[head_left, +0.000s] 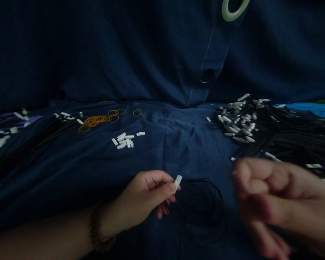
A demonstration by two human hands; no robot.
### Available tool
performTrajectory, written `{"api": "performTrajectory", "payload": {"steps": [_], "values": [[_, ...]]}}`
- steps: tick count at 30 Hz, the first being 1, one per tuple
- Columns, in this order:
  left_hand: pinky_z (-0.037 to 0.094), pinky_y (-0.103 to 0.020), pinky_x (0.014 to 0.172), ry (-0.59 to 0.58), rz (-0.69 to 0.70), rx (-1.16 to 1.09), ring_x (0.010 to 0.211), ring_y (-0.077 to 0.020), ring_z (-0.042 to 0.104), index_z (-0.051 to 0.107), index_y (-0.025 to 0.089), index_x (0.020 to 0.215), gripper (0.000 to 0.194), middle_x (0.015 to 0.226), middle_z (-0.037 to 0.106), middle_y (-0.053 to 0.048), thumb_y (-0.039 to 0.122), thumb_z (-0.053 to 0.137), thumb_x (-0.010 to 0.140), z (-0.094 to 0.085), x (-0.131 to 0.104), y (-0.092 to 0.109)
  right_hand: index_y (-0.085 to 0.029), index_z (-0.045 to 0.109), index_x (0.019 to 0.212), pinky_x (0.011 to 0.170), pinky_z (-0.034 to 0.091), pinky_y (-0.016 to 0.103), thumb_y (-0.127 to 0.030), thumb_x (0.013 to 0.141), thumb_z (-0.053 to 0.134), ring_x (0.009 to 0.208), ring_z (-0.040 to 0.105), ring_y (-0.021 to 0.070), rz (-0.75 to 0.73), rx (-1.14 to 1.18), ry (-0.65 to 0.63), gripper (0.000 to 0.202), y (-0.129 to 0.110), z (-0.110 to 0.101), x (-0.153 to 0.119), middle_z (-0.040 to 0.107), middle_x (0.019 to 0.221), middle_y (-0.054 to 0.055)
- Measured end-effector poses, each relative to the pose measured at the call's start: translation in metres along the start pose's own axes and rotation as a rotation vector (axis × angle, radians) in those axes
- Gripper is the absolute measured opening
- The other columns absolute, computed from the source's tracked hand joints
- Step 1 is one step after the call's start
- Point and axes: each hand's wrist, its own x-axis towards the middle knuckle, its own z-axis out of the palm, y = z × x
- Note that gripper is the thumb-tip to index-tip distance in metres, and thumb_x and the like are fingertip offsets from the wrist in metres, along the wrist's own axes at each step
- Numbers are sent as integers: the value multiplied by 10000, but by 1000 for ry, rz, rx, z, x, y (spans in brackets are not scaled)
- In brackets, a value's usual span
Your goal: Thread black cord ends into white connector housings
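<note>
A small white connector (178, 182) is pinched between thumb and fingers of the left hand (144, 200), low over the dark blue cloth (178, 144). The right hand (276, 202) is blurred, fingers curled; its grip cannot be told. Black wires (203, 202) are looped between the hands.

Both forearms are bare, with no sleeves showing. The left hand (147, 196) has a brown beaded bracelet (97, 234) round its wrist. The right hand (276, 202), near and blurred, shows no ring or band.
</note>
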Motion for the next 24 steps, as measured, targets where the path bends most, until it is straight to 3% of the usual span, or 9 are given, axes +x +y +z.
{"api": "performTrajectory", "payload": {"steps": [3,6,14,24], "values": [[393,-125,390,-16,-15,-18,479,-53,504,606,103,809,247,631,573,6,347,597,775,0,0,0,-133,497,784,470,406,120,-413,799,613,517,546,55,-8,-10,-51,303,4,25,14,609,644,20],[390,-127,390,-27,-29,-37,468,-50,494,603,103,798,265,627,570,6,366,602,764,1,0,1,-117,506,803,512,435,137,-321,820,576,560,546,58,-7,-81,5,216,12,35,28,593,678,14],[386,-126,385,-53,-44,-50,477,-55,509,604,110,788,262,632,572,5,369,601,756,0,1,2,-128,549,775,484,423,155,-264,855,459,522,542,75,-83,-431,87,181,17,30,26,586,625,13],[388,-125,382,-62,-43,-40,468,-54,506,608,107,805,264,621,570,7,366,596,755,0,0,3,-150,549,732,443,353,161,-231,865,425,489,482,75,-158,-613,124,199,21,30,25,522,560,-18]]}}
